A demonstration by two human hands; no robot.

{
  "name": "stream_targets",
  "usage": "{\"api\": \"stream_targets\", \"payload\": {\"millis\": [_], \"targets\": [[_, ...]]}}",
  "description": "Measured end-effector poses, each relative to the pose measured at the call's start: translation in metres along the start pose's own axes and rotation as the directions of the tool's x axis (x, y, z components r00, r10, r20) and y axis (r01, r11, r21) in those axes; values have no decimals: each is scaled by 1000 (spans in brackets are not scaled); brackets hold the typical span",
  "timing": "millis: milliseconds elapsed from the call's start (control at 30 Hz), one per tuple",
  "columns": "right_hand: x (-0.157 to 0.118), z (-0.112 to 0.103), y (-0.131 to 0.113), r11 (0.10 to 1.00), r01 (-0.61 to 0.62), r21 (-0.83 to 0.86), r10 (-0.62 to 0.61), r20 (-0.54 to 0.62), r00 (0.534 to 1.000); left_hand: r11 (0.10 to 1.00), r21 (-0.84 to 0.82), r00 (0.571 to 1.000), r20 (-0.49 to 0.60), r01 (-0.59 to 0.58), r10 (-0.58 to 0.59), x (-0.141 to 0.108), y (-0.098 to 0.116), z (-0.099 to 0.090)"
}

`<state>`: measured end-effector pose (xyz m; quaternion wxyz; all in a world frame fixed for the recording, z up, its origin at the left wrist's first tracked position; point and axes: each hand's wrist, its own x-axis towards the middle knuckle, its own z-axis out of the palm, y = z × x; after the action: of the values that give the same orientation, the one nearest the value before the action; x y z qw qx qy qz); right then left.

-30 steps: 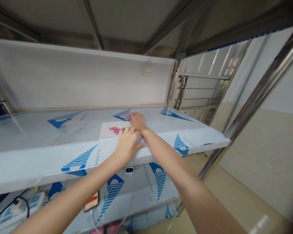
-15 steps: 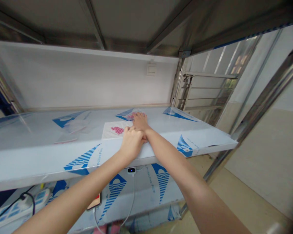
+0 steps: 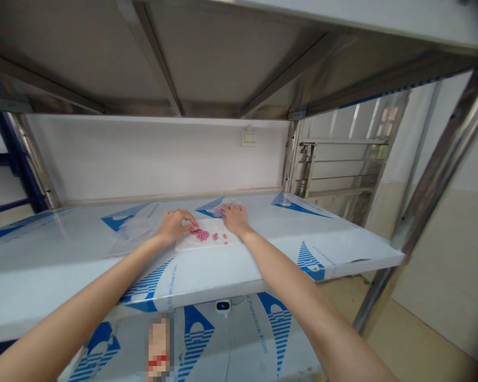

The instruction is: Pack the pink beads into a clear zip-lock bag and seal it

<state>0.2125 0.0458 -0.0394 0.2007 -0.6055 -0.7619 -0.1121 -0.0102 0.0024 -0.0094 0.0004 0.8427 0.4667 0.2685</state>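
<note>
A white sheet (image 3: 187, 242) lies on the film-covered shelf, with a cluster of small pink pieces (image 3: 202, 235) on its left part and a few more pieces to the right. My left hand (image 3: 176, 224) is at the cluster's left edge, thumb and forefinger brought together; whatever is between the fingertips is too small to make out. Beyond the sheet's right end, my right hand (image 3: 235, 217) rests palm down, fingers slightly apart, on or beside a clear bag (image 3: 226, 202) with pink pieces. Clear plastic bags (image 3: 137, 229) lie flat behind my left hand.
The shelf (image 3: 223, 270) has a front edge facing me. A metal upper deck (image 3: 223, 63) hangs low overhead, with a steel post (image 3: 442, 164) at the right. Below are a small white device (image 3: 223, 306) with a cable and a blurred-out patch.
My left hand has moved from beside my right wrist to the left end of the pink cluster, uncovering more pieces on the sheet. The view has tilted up.
</note>
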Motion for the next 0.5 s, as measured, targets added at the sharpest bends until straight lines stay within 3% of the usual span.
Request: {"api": "stream_targets", "payload": {"millis": [267,500], "targets": [[-1,-1,1,1000,-21,-4,21,16,1000,991,62,992,50,-120,117,6,21,7],[0,0,1,1000,-22,-21,23,30,999,990,50,991,35,-132,130,5,18,9]]}}
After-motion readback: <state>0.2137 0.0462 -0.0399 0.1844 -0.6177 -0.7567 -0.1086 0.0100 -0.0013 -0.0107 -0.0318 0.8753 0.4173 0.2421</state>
